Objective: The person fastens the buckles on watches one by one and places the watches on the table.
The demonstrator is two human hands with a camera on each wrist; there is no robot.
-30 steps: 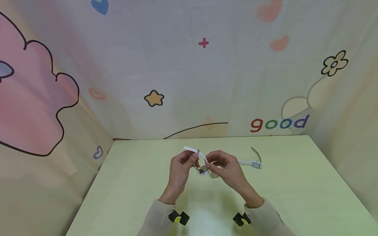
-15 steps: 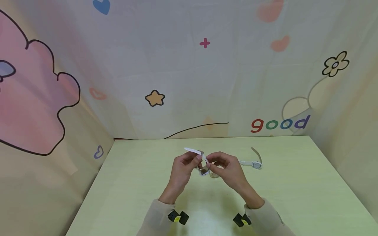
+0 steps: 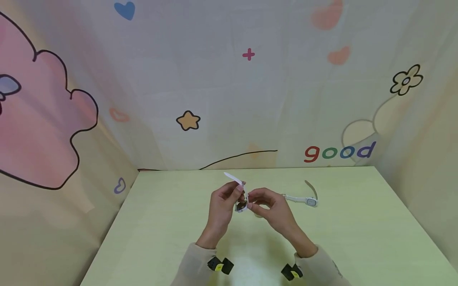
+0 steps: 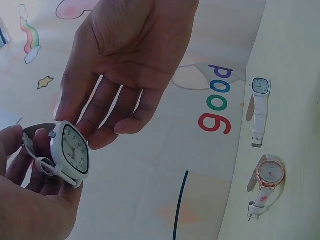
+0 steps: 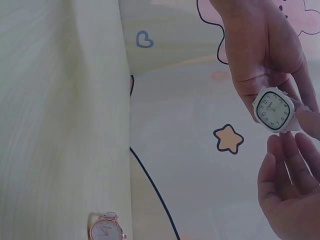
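A white wristwatch with a rounded square dial (image 4: 75, 149) is held up in front of me, its strap (image 3: 233, 178) rising to the upper left in the head view. My left hand (image 3: 220, 208) grips it by the strap, fingers curled behind the case. From the other side, thumb and index finger of my right hand (image 3: 273, 208) are at the edge of the case, its other fingers loosely bent. In the right wrist view the dial (image 5: 274, 111) sits between both hands. The strap's far part is hidden by the left fingers.
On the pale table (image 3: 157, 238), a second white square watch (image 3: 310, 201) lies to the right. A rose-gold round watch (image 4: 270, 173) with a white strap is nearby, mostly behind my right hand in the head view. A printed cloth (image 3: 222, 87) stands behind.
The held watch has turned and shifted slightly left, its strap end rising. My right fingers have moved slightly left and down along it. The watches on the table have stayed put.
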